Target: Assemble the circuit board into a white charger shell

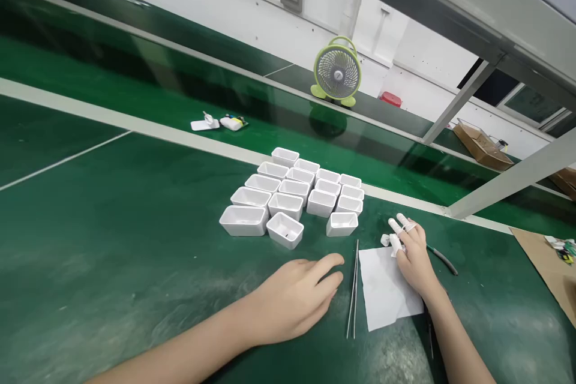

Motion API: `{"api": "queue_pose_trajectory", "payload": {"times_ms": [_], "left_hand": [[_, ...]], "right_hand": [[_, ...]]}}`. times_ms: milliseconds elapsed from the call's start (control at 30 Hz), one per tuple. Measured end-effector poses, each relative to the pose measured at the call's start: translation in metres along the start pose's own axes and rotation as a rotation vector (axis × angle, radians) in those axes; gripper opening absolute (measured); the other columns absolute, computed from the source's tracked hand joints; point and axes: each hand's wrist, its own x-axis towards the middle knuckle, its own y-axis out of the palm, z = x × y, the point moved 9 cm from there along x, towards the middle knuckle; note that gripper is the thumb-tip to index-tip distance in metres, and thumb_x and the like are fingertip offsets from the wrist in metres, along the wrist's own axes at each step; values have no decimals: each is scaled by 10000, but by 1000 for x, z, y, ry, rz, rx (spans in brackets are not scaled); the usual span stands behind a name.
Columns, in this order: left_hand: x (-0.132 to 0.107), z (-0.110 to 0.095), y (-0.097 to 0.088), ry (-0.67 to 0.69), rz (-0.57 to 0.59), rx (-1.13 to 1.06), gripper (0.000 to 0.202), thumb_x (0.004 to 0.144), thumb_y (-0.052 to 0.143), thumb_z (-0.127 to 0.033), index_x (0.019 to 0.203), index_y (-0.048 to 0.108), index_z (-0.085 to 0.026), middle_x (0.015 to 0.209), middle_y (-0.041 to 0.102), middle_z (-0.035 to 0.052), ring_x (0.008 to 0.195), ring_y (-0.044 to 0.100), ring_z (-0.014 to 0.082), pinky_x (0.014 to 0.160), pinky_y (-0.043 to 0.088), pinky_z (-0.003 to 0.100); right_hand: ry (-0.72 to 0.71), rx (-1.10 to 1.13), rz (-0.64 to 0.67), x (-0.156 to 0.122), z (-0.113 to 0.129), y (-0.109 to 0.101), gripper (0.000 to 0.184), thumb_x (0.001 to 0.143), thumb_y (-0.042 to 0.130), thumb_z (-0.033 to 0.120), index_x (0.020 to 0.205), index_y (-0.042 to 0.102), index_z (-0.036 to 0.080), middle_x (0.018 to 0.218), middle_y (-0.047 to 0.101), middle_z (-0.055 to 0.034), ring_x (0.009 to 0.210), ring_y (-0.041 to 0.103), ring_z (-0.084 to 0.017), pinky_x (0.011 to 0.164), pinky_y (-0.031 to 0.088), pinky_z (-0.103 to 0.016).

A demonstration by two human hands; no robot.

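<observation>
Surface (112, 222): green, white-lined; white trays (294, 195) clustered.
Left hand (297, 297): laid flat, loosely spread, beside tweezers (354, 288).
Right hand (414, 255): spread on paper (382, 288).
Room: fan (337, 72) behind.

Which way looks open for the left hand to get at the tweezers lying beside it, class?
Probably yes: the left hand rests flat on the green mat, fingertips just short of the tweezers, with nothing between. The white sheet lies on their far side.
</observation>
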Motion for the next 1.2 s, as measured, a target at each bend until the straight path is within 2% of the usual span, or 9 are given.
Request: {"api": "queue_pose_trajectory", "payload": {"times_ms": [167, 333, 533, 667, 733, 833, 1033, 1133, 1200], "left_hand": [[0, 0, 0, 1, -6, 7, 217, 930, 340, -101, 923, 549, -161, 1078, 603, 79, 547, 508, 124, 518, 417, 293], [0, -1, -1, 2, 4, 2, 207, 915, 356, -90, 914, 550, -161, 1071, 602, 76, 520, 480, 110, 504, 409, 289], [1, -1, -3, -4, -9, 2, 193, 915, 368, -91, 917, 547, -163, 1080, 601, 75, 533, 495, 112, 508, 416, 291], [0, -1, 0, 0, 8, 2, 210, 927, 350, -100, 920, 551, -161, 1097, 603, 82, 537, 495, 119, 510, 416, 298], [0, -1, 0, -2, 8, 5, 212, 924, 353, -98, 924, 555, -161, 1096, 604, 83, 538, 497, 117, 516, 418, 296], [0, -1, 0, -3, 7, 5, 217, 917, 352, -88, 927, 556, -160, 1092, 605, 81, 527, 489, 111, 515, 414, 291], [1, -1, 0, -9, 18, 8, 198, 919, 368, -100, 929, 556, -161, 1098, 603, 79, 537, 503, 115, 520, 420, 289], [1, -1, -1, -6, 9, 7, 193, 913, 373, -95, 925, 554, -161, 1090, 605, 78, 543, 514, 117, 525, 426, 288], [1, -1, -3, -8, -4, 4, 186, 912, 381, -96, 921, 555, -161, 1080, 605, 76, 548, 518, 114, 530, 429, 284]], "right_hand": [[-37, -34, -4, 0, 5, 2, 385, 829, 554, 213, 1197, 664, 186, 1466, 456, -147, 1325, 366, -384, 1033, 397, -620], [-99, -3, -89, -1, 11, -7, 367, 764, 514, 101, 1065, 700, 199, 1394, 525, -131, 1299, 397, -359, 1014, 424, -614], [-118, 12, -186, -2, 16, -24, 291, 773, 520, 102, 959, 715, 213, 1299, 606, -113, 1251, 445, -343, 985, 444, -604], [-109, 20, -196, -2, 15, -26, 235, 782, 493, 81, 766, 695, 202, 1176, 661, -129, 1221, 462, -340, 958, 455, -596], [-96, 14, -191, -2, 12, -25, 238, 803, 488, 90, 788, 698, 202, 1186, 655, -130, 1203, 463, -332, 961, 450, -594], [-81, -13, -181, 0, 9, -21, 239, 842, 498, 135, 933, 709, 201, 1274, 609, -136, 1187, 456, -327, 970, 437, -595], [-57, -39, -98, 2, 8, -7, 265, 878, 534, 253, 1097, 665, 181, 1330, 560, -162, 1251, 436, -361, 990, 407, -604], [-48, -32, -95, 0, 7, -7, 352, 849, 489, 162, 1155, 657, 202, 1359, 541, -138, 1266, 427, -349, 1005, 404, -596], [-51, -25, -118, 0, 6, -9, 394, 817, 455, 103, 1117, 681, 223, 1357, 545, -119, 1255, 438, -334, 1010, 403, -589]]}}
